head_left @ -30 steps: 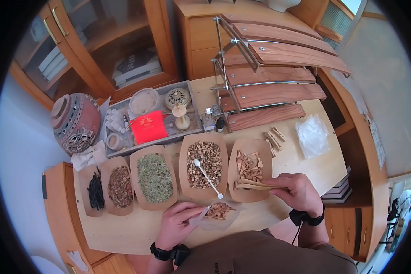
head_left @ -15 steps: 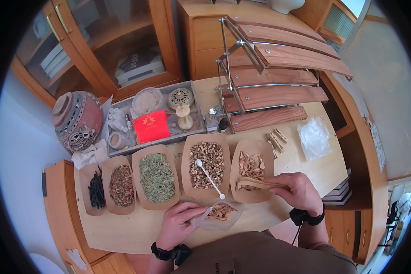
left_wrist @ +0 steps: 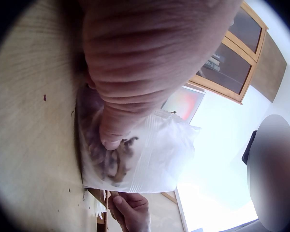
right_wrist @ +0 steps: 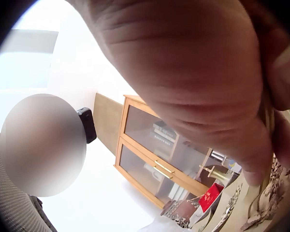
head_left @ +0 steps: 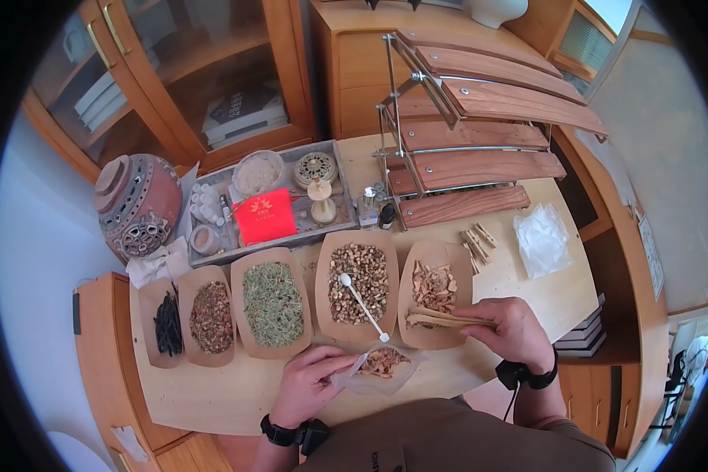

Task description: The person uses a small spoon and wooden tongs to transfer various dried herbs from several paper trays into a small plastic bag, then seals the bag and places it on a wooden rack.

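In the head view my left hand (head_left: 307, 385) pinches the edge of a translucent pouch (head_left: 367, 383) holding brown dried pieces (head_left: 385, 361). The left wrist view shows the thumb against the side of the pouch (left_wrist: 159, 157). My right hand (head_left: 514, 333) grips wooden tongs (head_left: 448, 318), whose tips lie at the lower part of the rightmost paper tray (head_left: 428, 337), among pale brown dried chips (head_left: 433, 286). In the right wrist view the tongs' tips (right_wrist: 253, 220) touch the chips.
Paper trays of seeds (head_left: 346, 259), green herb (head_left: 273, 303), reddish bits (head_left: 211, 317) and dark strips (head_left: 167, 324) stand leftward. A white spoon (head_left: 362, 303) lies on the seeds. Behind are a grey tray (head_left: 299, 237), wooden rack (head_left: 480, 167), clothespins (head_left: 477, 242) and plastic bag (head_left: 542, 241).
The head view has shifted slightly. The tongs' tips, closer together half a second ago, now stand a little apart in the chips. My left hand still holds the pouch.
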`<state>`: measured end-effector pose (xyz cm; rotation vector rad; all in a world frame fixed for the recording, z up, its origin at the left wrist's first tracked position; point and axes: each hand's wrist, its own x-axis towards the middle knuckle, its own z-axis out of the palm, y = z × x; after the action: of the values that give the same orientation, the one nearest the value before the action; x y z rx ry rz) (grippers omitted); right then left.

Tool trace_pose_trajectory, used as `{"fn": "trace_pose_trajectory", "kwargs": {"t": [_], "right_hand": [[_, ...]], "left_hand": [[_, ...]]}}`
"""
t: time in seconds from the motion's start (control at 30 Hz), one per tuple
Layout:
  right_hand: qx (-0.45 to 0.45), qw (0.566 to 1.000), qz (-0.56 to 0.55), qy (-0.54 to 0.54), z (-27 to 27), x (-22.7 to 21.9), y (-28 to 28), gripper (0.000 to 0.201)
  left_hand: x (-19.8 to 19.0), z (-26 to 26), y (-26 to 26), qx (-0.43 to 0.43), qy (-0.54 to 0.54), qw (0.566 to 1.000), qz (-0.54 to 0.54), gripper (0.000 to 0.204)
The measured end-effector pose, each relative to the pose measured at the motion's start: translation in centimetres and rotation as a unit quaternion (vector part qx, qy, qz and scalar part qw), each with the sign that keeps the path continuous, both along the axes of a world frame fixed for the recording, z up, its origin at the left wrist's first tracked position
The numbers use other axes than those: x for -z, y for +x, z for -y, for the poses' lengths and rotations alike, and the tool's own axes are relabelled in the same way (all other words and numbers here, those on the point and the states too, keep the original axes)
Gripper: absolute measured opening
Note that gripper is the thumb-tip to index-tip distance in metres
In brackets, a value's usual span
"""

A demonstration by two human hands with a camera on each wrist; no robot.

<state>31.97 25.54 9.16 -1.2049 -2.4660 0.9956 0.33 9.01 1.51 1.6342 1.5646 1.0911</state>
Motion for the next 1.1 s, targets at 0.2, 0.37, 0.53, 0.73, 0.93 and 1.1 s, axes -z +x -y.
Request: {"fn": "trace_pose_trajectory", "kwargs": {"t": [0.2, 0.37, 0.53, 0.73, 0.93, 1.1], "right_hand": [[-0.011, 0.999, 0.013, 0.036, 0.1, -0.1, -0.1, 0.030], [-0.019, 0.999, 0.021, 0.042, 0.0, -0.2, -0.2, 0.029], [-0.016, 0.999, 0.000, 0.040, -0.1, -0.2, -0.2, 0.029], [-0.014, 0.999, -0.029, 0.029, -0.4, -0.3, 0.2, 0.031], [-0.013, 1.000, -0.023, 0.012, -0.4, -0.6, 0.7, 0.031], [-0.034, 0.999, -0.022, 0.028, -0.8, -0.5, 1.6, 0.035]], "left_hand": [[-0.1, 0.0, 0.1, -0.001, 0.004, 1.000, 0.004, 0.028], [0.0, 0.1, 0.0, 0.001, -0.002, 1.000, 0.010, 0.029], [0.0, 0.2, -0.1, 0.010, -0.022, 1.000, 0.011, 0.043], [0.2, 0.3, -0.2, 0.010, -0.026, 1.000, 0.014, 0.043], [0.1, 0.3, -0.1, 0.008, -0.020, 1.000, 0.009, 0.043], [0.2, 0.3, -0.1, 0.009, -0.017, 1.000, 0.009, 0.044]]}}
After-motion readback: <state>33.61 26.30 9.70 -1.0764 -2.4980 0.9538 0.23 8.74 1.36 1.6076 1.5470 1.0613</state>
